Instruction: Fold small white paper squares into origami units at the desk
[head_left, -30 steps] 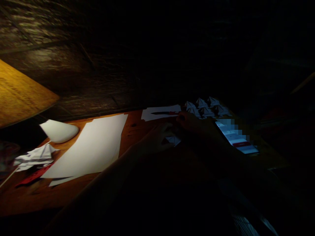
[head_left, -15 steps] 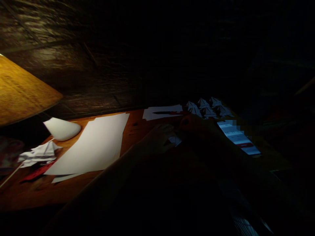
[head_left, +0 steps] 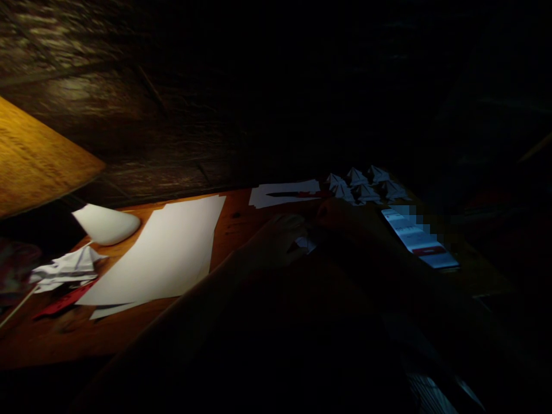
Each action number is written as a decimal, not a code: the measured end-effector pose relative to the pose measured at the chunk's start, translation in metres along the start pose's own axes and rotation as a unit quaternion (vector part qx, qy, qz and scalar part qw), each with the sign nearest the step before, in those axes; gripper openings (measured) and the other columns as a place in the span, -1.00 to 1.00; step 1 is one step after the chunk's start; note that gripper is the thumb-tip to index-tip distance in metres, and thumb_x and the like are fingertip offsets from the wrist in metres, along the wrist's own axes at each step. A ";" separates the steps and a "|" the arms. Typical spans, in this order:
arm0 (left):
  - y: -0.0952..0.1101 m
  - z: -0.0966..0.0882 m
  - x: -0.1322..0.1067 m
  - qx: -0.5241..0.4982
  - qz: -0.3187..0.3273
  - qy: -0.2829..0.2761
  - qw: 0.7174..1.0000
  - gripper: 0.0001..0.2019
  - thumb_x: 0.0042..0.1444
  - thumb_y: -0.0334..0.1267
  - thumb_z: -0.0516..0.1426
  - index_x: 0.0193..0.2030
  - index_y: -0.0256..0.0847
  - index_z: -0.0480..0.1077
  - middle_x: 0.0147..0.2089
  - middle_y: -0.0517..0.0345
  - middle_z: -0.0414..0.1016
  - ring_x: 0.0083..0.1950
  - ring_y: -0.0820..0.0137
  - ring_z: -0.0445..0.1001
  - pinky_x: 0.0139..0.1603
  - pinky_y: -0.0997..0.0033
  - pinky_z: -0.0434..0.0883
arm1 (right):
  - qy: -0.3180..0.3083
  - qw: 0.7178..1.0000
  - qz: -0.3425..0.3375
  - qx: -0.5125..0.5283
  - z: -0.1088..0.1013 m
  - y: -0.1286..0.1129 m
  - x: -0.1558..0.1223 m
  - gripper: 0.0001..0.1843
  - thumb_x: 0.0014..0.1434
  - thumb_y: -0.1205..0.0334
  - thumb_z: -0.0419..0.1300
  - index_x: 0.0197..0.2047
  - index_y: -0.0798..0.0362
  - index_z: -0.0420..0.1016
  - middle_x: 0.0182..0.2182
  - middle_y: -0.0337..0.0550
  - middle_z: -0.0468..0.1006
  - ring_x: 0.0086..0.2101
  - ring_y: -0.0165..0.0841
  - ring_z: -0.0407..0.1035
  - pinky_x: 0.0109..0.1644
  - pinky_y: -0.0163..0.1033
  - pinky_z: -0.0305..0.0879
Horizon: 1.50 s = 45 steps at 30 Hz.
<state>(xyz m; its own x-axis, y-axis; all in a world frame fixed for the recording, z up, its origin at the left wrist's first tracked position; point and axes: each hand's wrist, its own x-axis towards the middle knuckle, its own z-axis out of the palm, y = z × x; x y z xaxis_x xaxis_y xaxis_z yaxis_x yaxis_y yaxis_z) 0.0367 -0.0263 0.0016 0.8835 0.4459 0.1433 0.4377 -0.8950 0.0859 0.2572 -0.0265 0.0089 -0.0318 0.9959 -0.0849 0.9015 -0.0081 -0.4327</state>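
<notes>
Head view: the left hand [head_left: 279, 236] pinches the folded paper [head_left: 306, 245] between thumb and fingers, low over the dark table [head_left: 235, 230]. The visible part of the folded paper juts from the fingertips toward the right, a corner pointing that way; fingers and shadow hide the rest, so its long axis cannot be told. The right hand [head_left: 334, 213] is curled just beyond it, too dark to tell whether it grips anything. Past the hands, a knife [head_left: 297, 195] lies across small sheets [head_left: 259, 199], blade pointing left. Folded shapes [head_left: 364, 193] stand in two rows near the phone [head_left: 418, 238]; large sheets [head_left: 172, 247] lie leftward.
</notes>
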 end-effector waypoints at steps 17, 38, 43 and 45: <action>-0.008 0.005 -0.002 0.000 0.000 -0.020 1.000 -0.54 0.30 -0.03 0.11 0.24 -0.20 0.36 0.43 -0.14 0.27 0.50 0.04 0.14 0.42 -0.13 0.16 | 0.014 1.000 -0.023 0.007 0.007 0.010 0.008 -0.82 0.11 0.23 0.31 -0.19 0.01 0.67 -0.19 -0.05 0.67 -0.29 -0.26 0.51 -0.33 -0.28 0.26; -0.015 0.006 -0.005 -0.048 -0.008 -0.023 0.999 -0.58 0.27 -0.04 0.17 0.21 -0.08 0.38 0.43 -0.06 0.27 0.46 0.04 0.17 0.37 -0.18 0.21 | -0.023 0.998 -0.030 0.040 0.011 0.018 0.017 -0.63 -0.03 -0.01 0.46 -0.19 0.01 0.62 -0.22 -0.10 0.65 -0.32 -0.31 0.46 -0.35 -0.29 0.20; -0.016 0.006 -0.006 -0.051 -0.010 -0.011 0.999 -0.47 0.26 -0.03 0.19 0.32 -0.08 0.28 0.42 -0.07 0.28 0.46 0.07 0.18 0.37 -0.16 0.23 | -0.017 0.998 -0.044 0.046 0.009 0.017 0.016 -0.67 0.01 0.05 0.45 -0.18 0.00 0.62 -0.22 -0.13 0.65 -0.31 -0.31 0.47 -0.35 -0.31 0.20; -0.018 0.007 -0.006 -0.053 -0.011 -0.012 0.998 -0.46 0.24 -0.03 0.20 0.33 -0.05 0.29 0.42 -0.04 0.29 0.46 0.06 0.17 0.37 -0.18 0.22 | -0.026 0.996 -0.048 0.064 0.008 0.019 0.015 -0.69 0.03 0.12 0.44 -0.16 0.04 0.61 -0.20 -0.12 0.66 -0.31 -0.33 0.47 -0.34 -0.33 0.22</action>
<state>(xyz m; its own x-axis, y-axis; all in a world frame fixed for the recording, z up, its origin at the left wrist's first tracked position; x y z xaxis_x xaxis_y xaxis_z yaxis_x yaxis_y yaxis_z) 0.0248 -0.0130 -0.0080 0.8786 0.4632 0.1162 0.4376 -0.8783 0.1926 0.2701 -0.0122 -0.0077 -0.1399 0.9867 -0.0826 0.8305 0.0715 -0.5525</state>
